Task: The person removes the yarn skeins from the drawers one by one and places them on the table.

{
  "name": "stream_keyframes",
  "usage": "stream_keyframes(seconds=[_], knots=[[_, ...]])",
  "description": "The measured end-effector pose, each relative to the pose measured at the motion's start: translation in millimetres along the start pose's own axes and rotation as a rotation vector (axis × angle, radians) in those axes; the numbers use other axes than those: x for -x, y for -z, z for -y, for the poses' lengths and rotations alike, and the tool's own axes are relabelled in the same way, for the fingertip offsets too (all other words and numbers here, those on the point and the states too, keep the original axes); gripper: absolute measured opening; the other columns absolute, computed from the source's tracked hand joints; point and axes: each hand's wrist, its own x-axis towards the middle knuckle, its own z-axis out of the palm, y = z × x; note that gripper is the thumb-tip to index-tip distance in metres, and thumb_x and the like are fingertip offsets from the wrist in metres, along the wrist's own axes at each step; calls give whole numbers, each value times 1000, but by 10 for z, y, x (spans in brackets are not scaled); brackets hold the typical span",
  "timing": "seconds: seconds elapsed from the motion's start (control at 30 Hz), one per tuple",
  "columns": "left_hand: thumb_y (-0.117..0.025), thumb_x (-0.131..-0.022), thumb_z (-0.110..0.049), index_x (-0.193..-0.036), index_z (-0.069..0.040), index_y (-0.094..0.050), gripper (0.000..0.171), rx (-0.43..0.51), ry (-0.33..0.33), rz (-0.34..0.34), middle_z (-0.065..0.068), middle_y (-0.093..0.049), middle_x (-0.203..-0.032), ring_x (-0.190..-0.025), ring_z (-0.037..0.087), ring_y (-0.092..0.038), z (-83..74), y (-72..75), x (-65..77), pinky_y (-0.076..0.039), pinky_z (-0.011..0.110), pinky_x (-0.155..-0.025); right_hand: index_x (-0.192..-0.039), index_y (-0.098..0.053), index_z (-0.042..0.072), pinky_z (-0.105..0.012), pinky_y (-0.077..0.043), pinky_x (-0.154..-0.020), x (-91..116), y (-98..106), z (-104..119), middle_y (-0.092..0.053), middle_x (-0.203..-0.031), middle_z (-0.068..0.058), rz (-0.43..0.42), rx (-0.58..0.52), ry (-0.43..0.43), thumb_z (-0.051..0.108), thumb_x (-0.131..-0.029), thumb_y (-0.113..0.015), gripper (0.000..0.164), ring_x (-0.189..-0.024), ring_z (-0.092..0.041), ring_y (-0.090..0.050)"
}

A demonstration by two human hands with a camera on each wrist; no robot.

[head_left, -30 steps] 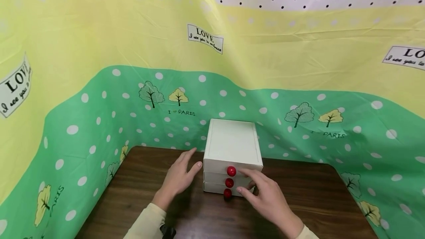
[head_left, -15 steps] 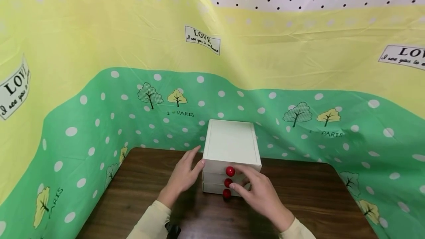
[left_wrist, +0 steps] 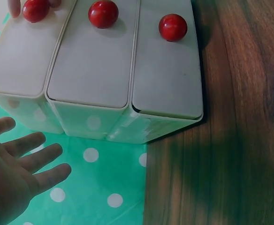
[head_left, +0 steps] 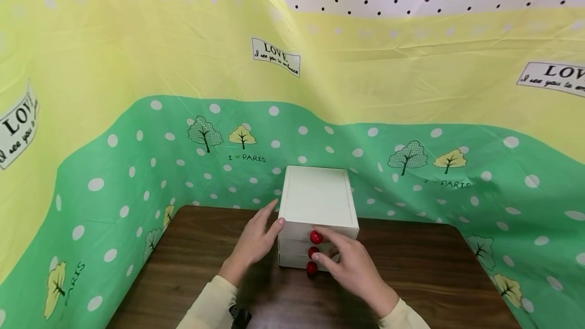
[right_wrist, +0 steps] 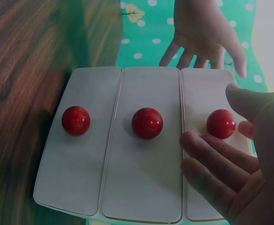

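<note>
A white box of three stacked drawers [head_left: 318, 194] stands at the table's back, a round red knob on each drawer front. My right hand [head_left: 354, 265] is at its front, fingers and thumb spaced around the top knob [right_wrist: 220, 124]. Gaps show between this knob and the thumb in the right wrist view; whether the index finger touches it is unclear. Below it sit the middle knob [right_wrist: 147, 123] and bottom knob [right_wrist: 76, 121]. Beside the box's left side, my left hand [head_left: 251, 242] has its fingers extended and spread, the thumb near the top front corner.
The dark wooden table [head_left: 183, 258] extends to both sides of the box. Behind and around it hangs a green and yellow patterned cloth [head_left: 137, 141]. A small black object [head_left: 239, 316] shows by the left sleeve.
My right hand has moved left, bringing its fingers around the top knob. The left hand has come closer to the box's left side. The drawers look unmoved.
</note>
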Motion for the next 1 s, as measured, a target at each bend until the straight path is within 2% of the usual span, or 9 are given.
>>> stream_keyframes(seconds=[0.17,0.37,0.5,0.67,0.97,1.0], knots=[[-44,-104,-61,-161,-27,-35,67,16,2,0,1,-42,-162,-148,25,-41,-18,-10,-17,-37,54,-118,-142,-60,33,-30,-59,-68,-10,-1,5,-71,-125,7,8,8,-3,32,-89,-81,57,-73,2,-65],[-44,-104,-61,-161,-29,-34,66,55,1,7,3,-46,-159,-145,25,-45,-70,-9,-50,-40,53,-116,-139,-63,29,-30,-59,-66,-8,-7,-11,-74,-121,5,27,9,-10,35,-90,-80,52,-71,3,-65],[-46,-104,-59,-160,-26,-37,66,73,32,13,8,-50,-156,-141,28,-50,-106,3,-67,-43,54,-113,-140,-63,28,-30,-59,-66,-6,-27,-22,-73,-121,5,48,-4,-18,35,-91,-78,52,-72,3,-65],[-52,-103,-53,-156,-24,-44,61,137,77,4,13,-55,-151,-137,31,-53,-173,11,-100,-45,57,-109,-140,-63,28,-31,-59,-69,-16,-46,-27,-72,-124,7,55,-2,-28,32,-91,-79,51,-75,2,-65],[-58,-100,-43,-149,-24,-53,53,236,162,-16,10,-57,-149,-134,28,-54,-230,26,-153,-46,55,-107,-133,-69,28,-29,-57,-76,-44,-47,-63,-75,-117,10,-12,115,36,26,-90,-79,44,-91,-3,-70],[-59,-100,-42,-148,-24,-54,53,248,169,-15,12,-56,-149,-129,28,-58,-225,26,-158,-48,54,-104,-132,-69,27,-29,-57,-76,-46,-46,-65,-75,-116,10,-14,120,43,26,-91,-79,43,-92,-4,-70]])
